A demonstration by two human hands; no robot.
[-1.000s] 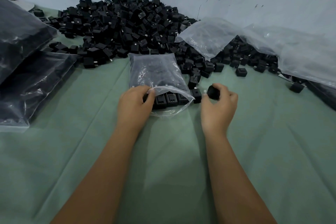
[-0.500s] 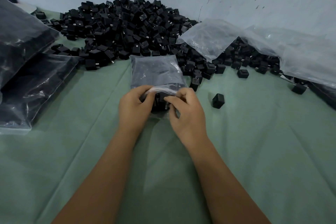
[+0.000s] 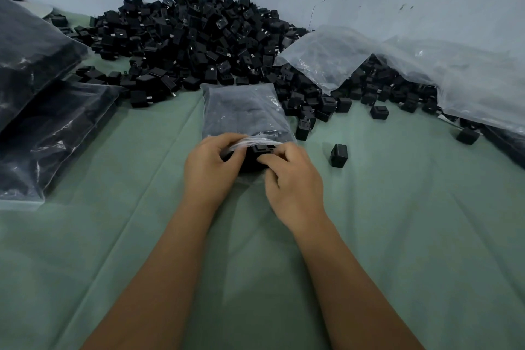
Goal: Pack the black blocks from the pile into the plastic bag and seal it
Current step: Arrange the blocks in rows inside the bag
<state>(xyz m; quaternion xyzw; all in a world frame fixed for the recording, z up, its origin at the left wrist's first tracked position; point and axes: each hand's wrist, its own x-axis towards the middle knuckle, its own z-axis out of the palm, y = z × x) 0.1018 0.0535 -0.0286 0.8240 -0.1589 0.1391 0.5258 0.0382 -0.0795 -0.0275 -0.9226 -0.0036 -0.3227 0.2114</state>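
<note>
The plastic bag (image 3: pixel 241 111), lying just before the pile (image 3: pixel 193 40), has its mouth pinched by the left hand (image 3: pixel 208 169) and right hand (image 3: pixel 292 182), where a black block (image 3: pixel 262 148) crowding the opening could stop it sealing.

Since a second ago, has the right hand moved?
Yes. The right hand went left, from beside the loose black block to the plastic bag mouth, which it now pinches opposite the left hand.
</note>
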